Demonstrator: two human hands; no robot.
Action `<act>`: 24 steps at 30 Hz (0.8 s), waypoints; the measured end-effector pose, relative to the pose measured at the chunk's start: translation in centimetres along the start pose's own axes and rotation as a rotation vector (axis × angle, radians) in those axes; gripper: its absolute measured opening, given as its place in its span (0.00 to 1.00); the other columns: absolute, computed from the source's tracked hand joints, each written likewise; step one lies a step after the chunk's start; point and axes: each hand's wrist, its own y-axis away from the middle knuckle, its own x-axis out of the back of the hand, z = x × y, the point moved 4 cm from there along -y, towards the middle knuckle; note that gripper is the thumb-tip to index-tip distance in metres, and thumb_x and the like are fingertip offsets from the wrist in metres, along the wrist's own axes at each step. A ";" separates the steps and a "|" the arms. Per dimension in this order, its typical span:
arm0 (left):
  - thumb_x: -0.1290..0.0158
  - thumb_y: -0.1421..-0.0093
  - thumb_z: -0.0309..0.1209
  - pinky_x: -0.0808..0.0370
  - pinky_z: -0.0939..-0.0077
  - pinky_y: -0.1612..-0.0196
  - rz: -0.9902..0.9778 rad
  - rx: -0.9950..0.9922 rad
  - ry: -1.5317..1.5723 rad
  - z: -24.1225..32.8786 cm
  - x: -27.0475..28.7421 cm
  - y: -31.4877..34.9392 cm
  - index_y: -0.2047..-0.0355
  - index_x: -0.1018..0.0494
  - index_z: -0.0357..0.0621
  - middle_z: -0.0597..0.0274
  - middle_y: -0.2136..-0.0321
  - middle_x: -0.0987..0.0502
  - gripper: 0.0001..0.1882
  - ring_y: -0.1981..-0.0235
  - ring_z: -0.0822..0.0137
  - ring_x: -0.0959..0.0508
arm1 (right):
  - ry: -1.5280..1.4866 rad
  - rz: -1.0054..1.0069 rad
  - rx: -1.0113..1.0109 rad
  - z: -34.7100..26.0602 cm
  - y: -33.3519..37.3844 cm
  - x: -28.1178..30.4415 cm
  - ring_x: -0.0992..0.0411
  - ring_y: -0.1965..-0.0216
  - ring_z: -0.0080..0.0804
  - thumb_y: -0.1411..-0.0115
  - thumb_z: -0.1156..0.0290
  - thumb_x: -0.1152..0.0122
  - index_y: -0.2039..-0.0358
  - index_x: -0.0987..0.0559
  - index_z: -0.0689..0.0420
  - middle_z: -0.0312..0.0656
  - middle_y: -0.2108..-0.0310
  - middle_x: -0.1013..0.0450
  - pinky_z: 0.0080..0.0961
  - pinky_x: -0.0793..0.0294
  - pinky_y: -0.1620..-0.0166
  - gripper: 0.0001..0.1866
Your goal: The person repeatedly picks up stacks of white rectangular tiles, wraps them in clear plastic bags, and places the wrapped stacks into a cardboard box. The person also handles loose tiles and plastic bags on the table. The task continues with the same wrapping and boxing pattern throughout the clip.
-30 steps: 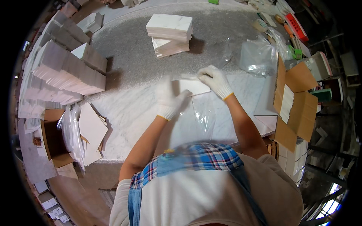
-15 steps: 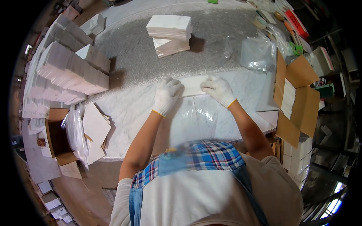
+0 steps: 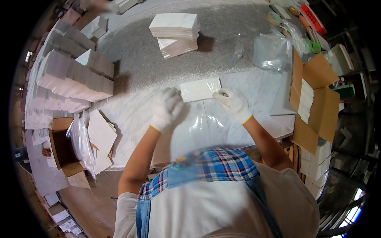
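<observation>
A person in white gloves works at a stone table (image 3: 258, 89). The white tile (image 3: 200, 89) lies flat in the mid. of the table, btwn the two hands, w/ a shiny clear sheet (image 3: 204, 121) on its near side. The L hand (image 3: 165, 107) is by the tile's left end, fingers bent in, a bit blurry; can't tell if it has hold of anything. The R hand (image 3: 234, 104) is half closed, w/ fingertips at the tile's near right corner; can't tell if it grips or just touches.

On the far side, a small pile of tiles (image 3: 174, 24) sits on a grey, dusty part (image 3: 133, 43). Big stacks of tiles (image 3: 75, 75) stand on the left. Nearer on the left are some flat cards (image 3: 101, 133) & a brown box (image 3: 65, 146). On the right is an open box (image 3: 327, 113) w/ white stuff (image 3: 305, 101) in it, & past that, some clear bags (image 3: 272, 51).
</observation>
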 end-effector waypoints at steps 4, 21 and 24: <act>0.34 0.44 0.35 0.27 0.49 0.43 0.338 0.019 -0.296 -4.0 3.5 -6.3 0.47 0.23 0.43 0.46 0.46 0.23 0.24 0.45 0.41 0.24 | 0.102 0.080 0.013 -1.5 0.8 0.7 0.21 0.60 0.44 0.37 0.66 0.40 0.54 0.17 0.42 0.35 0.57 0.21 0.42 0.22 0.57 0.12; 0.30 0.58 0.47 0.31 0.52 0.37 -0.861 0.077 -0.452 -11.1 4.7 -31.8 0.34 0.34 0.45 0.39 0.43 0.26 0.51 0.40 0.39 0.28 | 0.248 0.196 0.057 -1.5 1.6 0.8 0.23 0.61 0.34 0.40 0.67 0.39 0.57 0.16 0.41 0.30 0.55 0.22 0.34 0.23 0.57 0.12; 0.30 0.57 0.48 0.29 0.52 0.40 -0.792 0.024 -0.454 -11.0 5.2 -31.4 0.36 0.32 0.44 0.38 0.46 0.25 0.49 0.43 0.39 0.26 | 0.268 0.231 0.081 -1.6 1.5 1.1 0.23 0.61 0.29 0.42 0.67 0.41 0.59 0.18 0.40 0.26 0.56 0.24 0.31 0.22 0.58 0.11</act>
